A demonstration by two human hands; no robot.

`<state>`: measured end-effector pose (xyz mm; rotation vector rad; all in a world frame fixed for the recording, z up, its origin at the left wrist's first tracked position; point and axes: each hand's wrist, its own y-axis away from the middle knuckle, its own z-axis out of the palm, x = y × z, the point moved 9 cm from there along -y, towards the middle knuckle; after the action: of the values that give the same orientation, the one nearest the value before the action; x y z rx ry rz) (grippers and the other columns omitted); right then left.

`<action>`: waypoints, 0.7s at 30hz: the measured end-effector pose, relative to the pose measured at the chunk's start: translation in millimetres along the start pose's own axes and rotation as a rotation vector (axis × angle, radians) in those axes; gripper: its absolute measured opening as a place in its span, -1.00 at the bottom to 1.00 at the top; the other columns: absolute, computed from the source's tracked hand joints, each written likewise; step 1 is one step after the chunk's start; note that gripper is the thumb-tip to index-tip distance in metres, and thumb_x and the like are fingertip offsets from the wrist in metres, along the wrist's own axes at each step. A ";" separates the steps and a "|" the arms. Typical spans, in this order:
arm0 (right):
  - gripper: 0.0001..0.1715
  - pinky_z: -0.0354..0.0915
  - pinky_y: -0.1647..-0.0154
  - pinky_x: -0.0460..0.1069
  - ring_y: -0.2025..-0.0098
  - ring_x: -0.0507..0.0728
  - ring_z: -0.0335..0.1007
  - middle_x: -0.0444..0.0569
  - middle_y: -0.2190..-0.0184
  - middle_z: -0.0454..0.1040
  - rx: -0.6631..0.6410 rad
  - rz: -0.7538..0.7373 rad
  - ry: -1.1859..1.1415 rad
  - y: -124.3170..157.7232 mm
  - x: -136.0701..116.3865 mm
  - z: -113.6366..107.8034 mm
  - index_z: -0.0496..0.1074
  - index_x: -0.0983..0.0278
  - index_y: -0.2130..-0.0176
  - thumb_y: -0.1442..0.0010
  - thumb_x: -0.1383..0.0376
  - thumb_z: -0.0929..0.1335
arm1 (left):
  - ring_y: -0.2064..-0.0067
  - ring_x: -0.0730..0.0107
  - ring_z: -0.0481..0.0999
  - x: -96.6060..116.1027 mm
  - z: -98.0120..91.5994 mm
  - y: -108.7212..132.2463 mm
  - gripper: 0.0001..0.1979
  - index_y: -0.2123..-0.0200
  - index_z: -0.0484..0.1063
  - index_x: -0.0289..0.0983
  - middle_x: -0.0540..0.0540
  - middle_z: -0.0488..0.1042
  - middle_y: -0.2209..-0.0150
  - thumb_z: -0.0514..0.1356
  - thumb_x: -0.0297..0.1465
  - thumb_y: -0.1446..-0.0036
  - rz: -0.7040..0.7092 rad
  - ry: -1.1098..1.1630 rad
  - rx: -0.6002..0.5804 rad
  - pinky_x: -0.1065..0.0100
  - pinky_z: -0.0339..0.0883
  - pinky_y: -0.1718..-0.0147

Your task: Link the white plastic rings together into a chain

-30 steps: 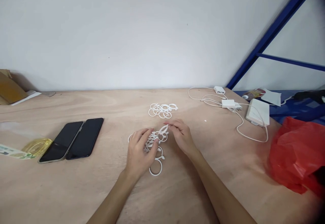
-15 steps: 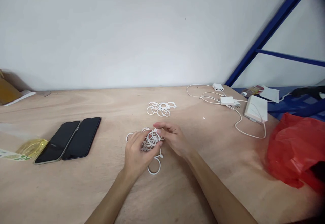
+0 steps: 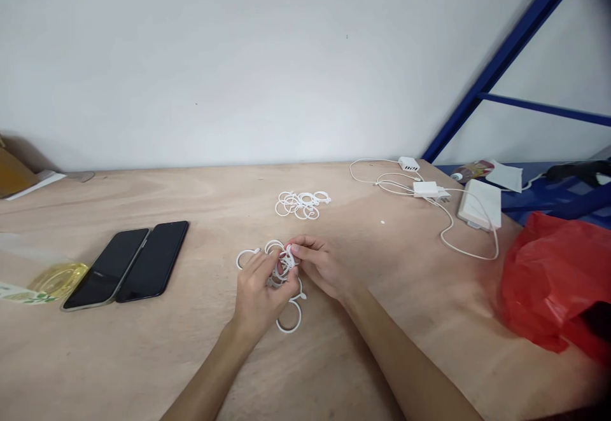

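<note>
Several white plastic rings with small tabs, like curtain rings, lie in a loose pile in front of me. My left hand (image 3: 262,286) is closed on a white ring (image 3: 289,258) over that pile, thumb and fingers around it. From the right, my right hand (image 3: 321,263) pinches the upper part of the same ring between thumb and index finger. Below the hands lies one separate ring (image 3: 289,317), and another ring (image 3: 245,259) sits left of the fingers. Farther back is a second group of white rings (image 3: 303,205). My fingers hide part of the near pile.
Two dark phones (image 3: 131,265) lie at left beside a clear bag with a yellow coil (image 3: 60,279). White chargers (image 3: 426,189) with cables and a white box (image 3: 480,203) are at right. A red plastic bag (image 3: 554,281) rests at the right edge of the wooden table.
The ring between my hands has turned from facing the camera to nearly edge-on. My right fingers have drawn closer to my left fingers. The rear group of rings stays put.
</note>
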<state>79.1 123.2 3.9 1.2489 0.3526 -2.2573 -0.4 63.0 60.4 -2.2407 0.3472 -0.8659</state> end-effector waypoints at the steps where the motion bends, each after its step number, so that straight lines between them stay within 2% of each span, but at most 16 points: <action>1: -0.85 0.29 0.34 -0.02 0.46 0.03 0.36 -0.14 0.52 0.46 0.010 -0.001 0.000 -0.2 0.1 0.2 0.49 0.26 0.44 0.00 0.21 0.45 | 0.50 0.44 0.31 -1.1 0.8 0.3 -0.87 0.29 0.46 -0.27 0.01 0.36 0.56 0.14 -0.39 -0.09 -0.007 0.002 -0.007 0.39 0.25 0.48; 3: -0.84 0.29 0.35 -0.01 0.48 0.04 0.34 -0.14 0.54 0.44 0.057 -0.019 0.044 -0.4 -1.9 -3.1 0.47 0.25 0.47 0.01 0.20 0.44 | 0.48 0.41 0.33 -4.3 2.2 0.8 -0.86 0.29 0.46 -0.26 0.00 0.38 0.54 0.15 -0.39 -0.09 -0.024 0.006 -0.018 0.37 0.25 0.45; 5: -0.85 0.29 0.33 0.00 0.45 0.05 0.33 -0.12 0.52 0.45 0.133 -0.075 0.219 0.5 -9.8 -11.8 0.48 0.25 0.46 0.00 0.20 0.43 | 0.44 0.38 0.37 -7.8 3.7 1.2 -0.85 0.28 0.46 -0.26 -0.01 0.42 0.50 0.16 -0.38 -0.07 -0.037 -0.009 -0.036 0.33 0.27 0.38; 8: -0.85 0.28 0.22 0.03 0.29 0.12 0.36 -0.05 0.37 0.50 0.321 -0.258 0.709 6.7 -35.7 -32.4 0.51 0.23 0.39 -0.06 0.21 0.38 | 0.36 0.31 0.42 -13.5 8.7 2.4 -0.81 0.23 0.45 -0.26 -0.04 0.48 0.45 0.17 -0.34 -0.08 -0.072 -0.128 -0.102 0.22 0.24 0.24; 11: -0.73 0.18 -0.04 0.13 0.03 0.21 0.28 0.05 0.13 0.48 0.502 -0.419 1.196 13.4 -53.9 -48.4 0.50 0.25 0.17 -0.16 0.24 0.29 | 0.23 0.17 0.42 -19.0 13.5 4.9 -0.72 0.13 0.45 -0.26 -0.11 0.53 0.29 0.17 -0.30 -0.09 -0.123 -0.280 -0.168 0.08 0.17 0.12; 13: -0.57 0.08 -0.13 0.19 -0.09 0.27 0.17 0.14 -0.04 0.38 0.561 -0.393 1.435 10.6 -50.3 -57.8 0.39 0.33 -0.03 -0.19 0.24 0.25 | 0.12 0.08 0.38 -20.1 16.0 6.7 -0.64 0.04 0.42 -0.26 -0.16 0.51 0.14 0.18 -0.30 -0.07 -0.134 -0.336 -0.194 0.00 0.13 0.06; 15: -0.46 0.04 -0.13 0.25 -0.16 0.33 0.08 0.18 -0.16 0.26 0.593 -0.302 1.596 5.5 -41.8 -65.7 0.27 0.36 -0.15 -0.23 0.22 0.21 | 0.05 0.02 0.33 -20.5 18.4 8.2 -0.55 -0.04 0.37 -0.27 -0.19 0.47 0.05 0.18 -0.31 -0.05 -0.138 -0.347 -0.214 -0.04 0.10 0.02; 18: -0.51 0.04 -0.09 0.26 -0.19 0.36 0.04 0.16 -0.18 0.23 0.611 -0.211 1.726 1.1 -34.2 -67.2 0.28 0.26 -0.14 -0.27 0.17 0.17 | 0.03 0.02 0.31 -21.2 19.0 9.0 -0.50 -0.09 0.32 -0.25 -0.19 0.44 0.02 0.18 -0.32 -0.04 -0.146 -0.323 -0.213 -0.04 0.10 0.02; 21: -0.61 0.08 -0.04 0.21 -0.12 0.31 0.13 0.12 -0.09 0.32 0.607 -0.192 1.756 0.6 -34.3 -63.0 0.38 0.21 -0.03 -0.27 0.20 0.17 | 0.03 0.04 0.32 -21.1 17.6 8.6 -0.53 -0.08 0.34 -0.21 -0.18 0.44 0.04 0.17 -0.32 -0.06 -0.143 -0.304 -0.194 -0.02 0.12 0.03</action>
<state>138.5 163.0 -1.1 3.3132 0.3375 -0.6992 -4.2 75.7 34.9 -2.5580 0.1341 -0.5686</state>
